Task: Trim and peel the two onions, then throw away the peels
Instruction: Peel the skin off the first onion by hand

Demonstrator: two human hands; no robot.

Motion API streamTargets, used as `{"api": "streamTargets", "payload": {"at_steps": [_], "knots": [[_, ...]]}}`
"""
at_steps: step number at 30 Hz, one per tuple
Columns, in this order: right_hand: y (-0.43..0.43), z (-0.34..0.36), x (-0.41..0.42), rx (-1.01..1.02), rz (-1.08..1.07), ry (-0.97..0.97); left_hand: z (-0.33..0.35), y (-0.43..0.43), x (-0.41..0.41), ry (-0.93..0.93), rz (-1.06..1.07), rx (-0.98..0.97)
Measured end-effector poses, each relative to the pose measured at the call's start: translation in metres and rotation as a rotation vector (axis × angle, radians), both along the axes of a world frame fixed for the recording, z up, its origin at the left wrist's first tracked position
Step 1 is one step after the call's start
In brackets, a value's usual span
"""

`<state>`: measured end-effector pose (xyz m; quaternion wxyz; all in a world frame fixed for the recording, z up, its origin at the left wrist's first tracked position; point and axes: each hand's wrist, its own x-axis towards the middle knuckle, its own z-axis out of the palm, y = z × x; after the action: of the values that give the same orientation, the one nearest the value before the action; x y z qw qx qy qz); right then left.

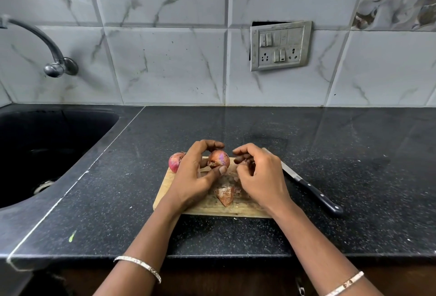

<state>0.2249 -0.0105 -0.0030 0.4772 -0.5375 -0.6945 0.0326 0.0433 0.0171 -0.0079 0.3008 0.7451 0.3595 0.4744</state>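
Black counter [330, 154], knife [306, 184] beside board [165, 191]; left grip [195, 173] around onion [219, 160], right grip [259, 175] unclear.

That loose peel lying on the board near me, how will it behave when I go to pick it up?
The peel looks thin and papery, so probably very light and apt to crumple or tear. It lies curled on the cutting board, so it may slide or skitter when pushed.

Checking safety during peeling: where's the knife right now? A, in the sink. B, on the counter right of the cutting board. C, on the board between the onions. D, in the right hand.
B: the knife lies flat on the counter beside the cutting board, at its right edge, not gripped by the right hand.
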Motion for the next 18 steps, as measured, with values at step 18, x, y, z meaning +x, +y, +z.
{"api": "streamTargets", "payload": {"at_steps": [18], "knots": [[-0.0003,0.0012,-0.0022,0.072,0.063,-0.065,0.0009,0.0023,0.0032,0.101,0.091,0.192]]}}
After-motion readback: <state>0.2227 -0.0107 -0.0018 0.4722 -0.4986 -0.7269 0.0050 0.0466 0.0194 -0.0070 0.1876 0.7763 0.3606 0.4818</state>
